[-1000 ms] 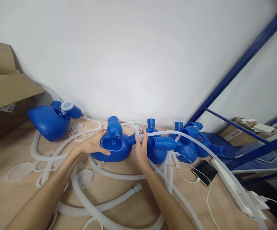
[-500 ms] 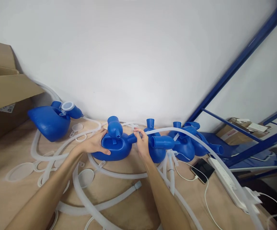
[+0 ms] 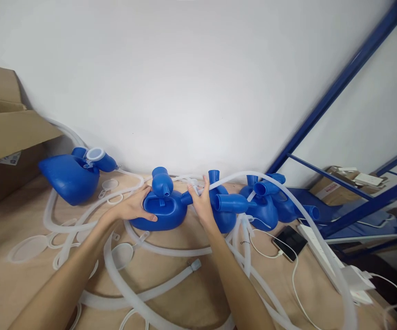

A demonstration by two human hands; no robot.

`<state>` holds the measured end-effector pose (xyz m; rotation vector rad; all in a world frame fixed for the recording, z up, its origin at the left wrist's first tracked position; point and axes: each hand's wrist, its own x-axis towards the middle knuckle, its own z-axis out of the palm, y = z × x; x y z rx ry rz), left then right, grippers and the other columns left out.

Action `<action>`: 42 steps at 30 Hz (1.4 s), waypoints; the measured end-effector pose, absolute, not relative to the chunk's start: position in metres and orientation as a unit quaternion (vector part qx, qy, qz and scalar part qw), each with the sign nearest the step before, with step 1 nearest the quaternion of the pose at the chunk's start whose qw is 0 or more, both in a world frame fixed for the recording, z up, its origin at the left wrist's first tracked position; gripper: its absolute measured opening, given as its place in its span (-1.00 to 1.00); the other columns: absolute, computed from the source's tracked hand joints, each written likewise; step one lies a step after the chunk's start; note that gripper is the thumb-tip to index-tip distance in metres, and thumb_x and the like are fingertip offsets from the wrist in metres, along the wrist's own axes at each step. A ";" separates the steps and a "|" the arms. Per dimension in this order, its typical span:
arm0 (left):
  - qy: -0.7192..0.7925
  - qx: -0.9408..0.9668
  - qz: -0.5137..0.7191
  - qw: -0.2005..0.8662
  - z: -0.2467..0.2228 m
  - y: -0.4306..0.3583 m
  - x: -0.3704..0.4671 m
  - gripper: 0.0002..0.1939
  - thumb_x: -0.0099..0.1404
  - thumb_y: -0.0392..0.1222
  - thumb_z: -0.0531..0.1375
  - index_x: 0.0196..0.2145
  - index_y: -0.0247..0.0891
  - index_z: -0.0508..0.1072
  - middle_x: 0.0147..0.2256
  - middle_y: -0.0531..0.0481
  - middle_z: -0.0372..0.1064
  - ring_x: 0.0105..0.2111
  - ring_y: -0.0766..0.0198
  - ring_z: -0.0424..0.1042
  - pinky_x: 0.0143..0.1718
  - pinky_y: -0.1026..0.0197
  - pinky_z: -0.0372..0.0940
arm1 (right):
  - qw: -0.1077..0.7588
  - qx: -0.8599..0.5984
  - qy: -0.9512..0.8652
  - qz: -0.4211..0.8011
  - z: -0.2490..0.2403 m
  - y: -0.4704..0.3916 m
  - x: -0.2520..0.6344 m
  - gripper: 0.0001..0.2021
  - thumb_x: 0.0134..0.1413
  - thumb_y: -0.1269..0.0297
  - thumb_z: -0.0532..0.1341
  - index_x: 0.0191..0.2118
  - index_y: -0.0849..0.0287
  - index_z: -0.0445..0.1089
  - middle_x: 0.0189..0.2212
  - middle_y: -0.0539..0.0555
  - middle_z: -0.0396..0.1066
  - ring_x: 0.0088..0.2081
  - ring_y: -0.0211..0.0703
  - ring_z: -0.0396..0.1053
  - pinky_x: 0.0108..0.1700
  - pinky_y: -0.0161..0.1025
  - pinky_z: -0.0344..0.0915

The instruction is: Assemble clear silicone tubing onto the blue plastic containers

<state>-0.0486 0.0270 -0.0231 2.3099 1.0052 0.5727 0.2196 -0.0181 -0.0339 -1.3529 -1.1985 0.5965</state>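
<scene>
My left hand (image 3: 135,205) is wrapped round the left end of a blue bottle (image 3: 171,217), its thumb on the rim of the oval recess. The bottle lies on the wooden table with a short upright neck and a blue spout toward the right. At that spout, my right hand (image 3: 201,199) is closed on a translucent hose (image 3: 246,174) where it meets the spout. How far the hose overlaps the spout is hidden by the fingers. The hose arches right and down past the other blue bottles (image 3: 228,222).
A blue bottle with a white cap (image 3: 73,181) and an open cardboard box (image 3: 16,133) stand left. Loose hoses and clear lids (image 3: 29,248) lie in front. On the right are a phone (image 3: 289,243), a power strip (image 3: 325,261) and blue shelving (image 3: 336,107).
The fingers of my right hand have shifted on the hose, with one now pointing up. The hose's right-hand arc has swung. My left hand keeps its hold on the bottle.
</scene>
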 end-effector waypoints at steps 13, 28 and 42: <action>0.375 0.862 0.200 0.277 -0.024 0.027 -0.052 -0.08 -0.07 0.28 0.46 0.15 -0.22 0.38 0.25 -0.25 0.27 0.26 -0.26 0.26 0.35 -0.22 0.16 | 0.560 -0.433 -0.636 0.308 -0.034 -0.011 0.246 -0.81 0.07 0.07 0.28 -0.34 0.06 0.36 -0.16 0.09 0.50 0.02 0.06 0.50 0.15 -0.03 0.37; 0.363 0.872 0.210 0.253 -0.021 0.026 -0.051 -0.13 -0.04 0.31 0.45 0.12 -0.20 0.42 0.22 -0.23 0.31 0.25 -0.28 0.26 0.33 -0.24 0.19 | 0.590 -0.550 -0.543 0.233 -0.031 -0.009 0.217 -0.64 0.21 0.07 0.23 0.04 0.12 0.49 -0.13 0.11 0.52 -0.13 -0.02 0.47 0.00 -0.10 0.41; 0.359 0.876 0.211 0.243 -0.027 0.034 -0.054 -0.11 -0.05 0.35 0.45 0.11 -0.24 0.45 0.15 -0.25 0.37 0.22 -0.29 0.31 0.29 -0.24 0.24 | 0.561 -0.464 -0.643 0.238 -0.030 -0.004 0.241 -0.61 0.13 0.18 0.25 0.06 0.03 0.62 -0.03 0.12 0.49 0.06 0.05 0.41 0.26 0.03 0.26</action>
